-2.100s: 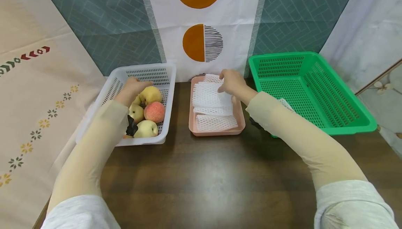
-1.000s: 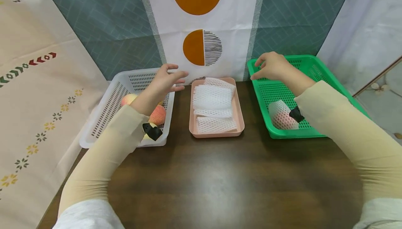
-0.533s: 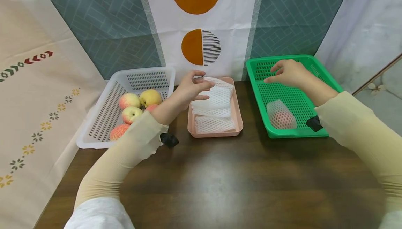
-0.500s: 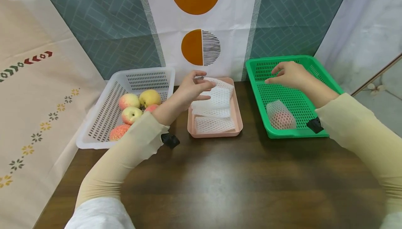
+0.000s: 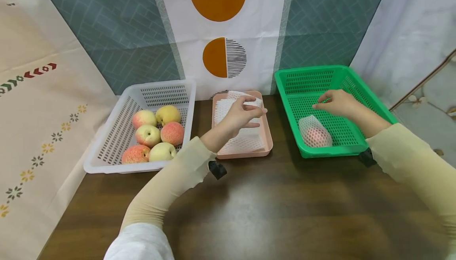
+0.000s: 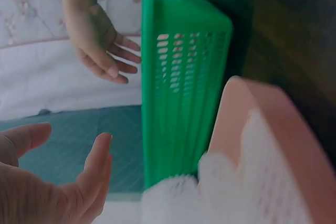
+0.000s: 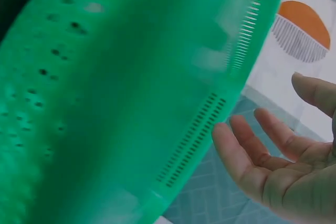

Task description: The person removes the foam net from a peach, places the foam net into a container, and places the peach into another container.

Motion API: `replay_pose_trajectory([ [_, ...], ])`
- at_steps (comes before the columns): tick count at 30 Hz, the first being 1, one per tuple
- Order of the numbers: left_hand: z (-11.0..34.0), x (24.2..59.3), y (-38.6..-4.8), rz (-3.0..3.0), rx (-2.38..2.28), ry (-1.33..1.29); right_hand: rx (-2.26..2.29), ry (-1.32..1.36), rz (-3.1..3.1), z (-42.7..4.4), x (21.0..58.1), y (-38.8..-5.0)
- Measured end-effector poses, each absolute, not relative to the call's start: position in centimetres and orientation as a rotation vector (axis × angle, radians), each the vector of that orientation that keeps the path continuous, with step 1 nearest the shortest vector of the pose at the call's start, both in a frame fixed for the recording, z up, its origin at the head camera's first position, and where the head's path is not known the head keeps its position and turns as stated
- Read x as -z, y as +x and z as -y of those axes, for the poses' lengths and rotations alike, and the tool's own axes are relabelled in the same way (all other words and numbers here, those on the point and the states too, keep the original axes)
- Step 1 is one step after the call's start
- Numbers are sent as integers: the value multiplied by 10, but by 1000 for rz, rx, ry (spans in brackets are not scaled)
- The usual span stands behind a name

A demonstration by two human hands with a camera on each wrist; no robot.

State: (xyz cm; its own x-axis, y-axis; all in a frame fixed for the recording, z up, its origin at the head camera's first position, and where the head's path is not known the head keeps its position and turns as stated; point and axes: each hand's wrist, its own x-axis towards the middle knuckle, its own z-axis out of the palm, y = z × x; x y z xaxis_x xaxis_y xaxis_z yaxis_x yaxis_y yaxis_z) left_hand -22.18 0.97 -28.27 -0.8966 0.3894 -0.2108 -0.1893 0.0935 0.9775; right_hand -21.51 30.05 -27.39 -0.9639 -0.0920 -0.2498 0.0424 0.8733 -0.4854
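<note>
My left hand (image 5: 239, 117) hovers over the pink tray (image 5: 268, 149), fingers spread and holding nothing. White foam net sleeves (image 5: 246, 143) lie in that tray, partly hidden by the hand. Above the green basket (image 5: 322, 153) hangs my right hand (image 5: 338, 102), its fingers loosely bent with nothing in them. A reddish peach in a foam net sleeve (image 5: 316, 134) rests inside this basket, near its front left corner. In the left wrist view, the left hand (image 6: 58, 182) is empty; the right wrist view shows an empty right hand (image 7: 289, 166) beside the basket rim.
At the left, a white basket (image 5: 97, 161) holds several fruits, among them a red peach (image 5: 172, 133) and a yellow fruit (image 5: 168, 115). All the containers stand on a dark wooden table (image 5: 249, 212). Patterned cloth (image 5: 153, 54) hangs behind them.
The left hand has moved right from the white basket to over the pink tray. From the tray, the right hand went to the green basket, where the sleeved peach is now in plain view.
</note>
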Motion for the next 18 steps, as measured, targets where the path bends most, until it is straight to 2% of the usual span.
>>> replay_pose_trajectory([
  [6, -28, 306, -211, -1886, -1824, 182, 804, -7, -2688, -307, 297, -208],
  [18, -72, 332, -196, -1757, -1823, 239, 884, 11, -2515, -312, 318, -206],
])
